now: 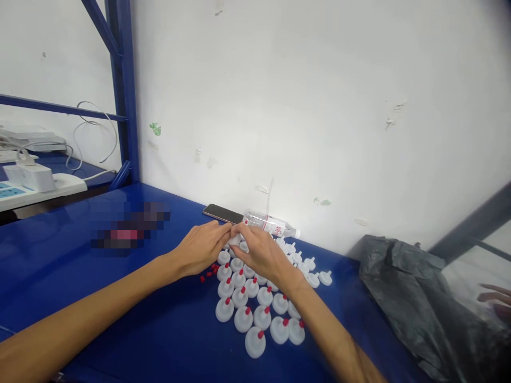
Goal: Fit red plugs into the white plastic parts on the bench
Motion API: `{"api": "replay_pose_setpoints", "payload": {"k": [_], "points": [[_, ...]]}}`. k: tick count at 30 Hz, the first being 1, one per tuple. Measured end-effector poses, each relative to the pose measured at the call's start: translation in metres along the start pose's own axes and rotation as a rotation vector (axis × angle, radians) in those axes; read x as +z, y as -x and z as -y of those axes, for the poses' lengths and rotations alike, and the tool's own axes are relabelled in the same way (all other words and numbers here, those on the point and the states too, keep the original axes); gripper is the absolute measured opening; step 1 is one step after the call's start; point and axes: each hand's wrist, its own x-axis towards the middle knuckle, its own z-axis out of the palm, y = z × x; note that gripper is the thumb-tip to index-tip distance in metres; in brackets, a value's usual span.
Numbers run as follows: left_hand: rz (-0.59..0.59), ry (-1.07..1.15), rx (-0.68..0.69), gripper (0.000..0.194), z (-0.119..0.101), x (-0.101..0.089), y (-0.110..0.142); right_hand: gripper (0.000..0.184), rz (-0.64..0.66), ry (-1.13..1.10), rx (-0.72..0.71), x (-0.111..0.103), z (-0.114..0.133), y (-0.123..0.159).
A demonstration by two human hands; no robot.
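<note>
My left hand (204, 243) and my right hand (258, 251) meet above the far left part of a group of white spout caps. Between their closed fingertips is a white spout cap (235, 240), partly covered by the fingers. Many round white spout caps with red tips (255, 341) stand on the blue table (179, 330) below and in front of my hands. Beyond my right wrist are white spout caps without red tips (309, 264). Several loose red tips (209, 274) lie just below my left hand.
Behind my hands lie a black phone (222, 214) and a clear plastic bottle (271, 223) near the wall. A dark plastic bag (403, 287) is at the right, with another person's hand (499, 299) beyond. A power strip (59, 186) and blue frame (126, 96) stand left.
</note>
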Motion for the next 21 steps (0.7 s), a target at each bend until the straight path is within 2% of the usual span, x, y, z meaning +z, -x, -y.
{"api": "replay_pose_setpoints", "payload": {"k": [3,5,7,9,12,15,21], "points": [[-0.016,0.096,-0.040,0.045,-0.006,-0.004,-0.004,0.031,-0.004,0.049,-0.074,0.001,-0.006,-0.003],[-0.032,0.148,-0.080,0.051,-0.008,-0.009,-0.008,0.035,-0.005,0.089,-0.075,-0.001,-0.019,-0.002],[-0.060,0.179,-0.129,0.051,-0.007,-0.016,-0.010,0.043,-0.030,0.170,0.010,-0.008,-0.037,0.002],[-0.105,0.164,-0.175,0.048,-0.004,-0.023,-0.011,0.036,-0.081,0.235,0.167,-0.018,-0.057,0.009],[-0.155,0.076,-0.204,0.045,0.000,-0.029,-0.009,0.031,-0.105,0.259,0.294,-0.028,-0.078,0.018],[-0.130,-0.006,-0.194,0.043,-0.001,-0.025,-0.007,0.039,-0.048,0.242,0.314,-0.025,-0.081,0.022],[-0.089,-0.114,-0.188,0.045,-0.002,-0.012,-0.008,0.057,0.142,0.180,0.303,-0.013,-0.068,0.019]]}}
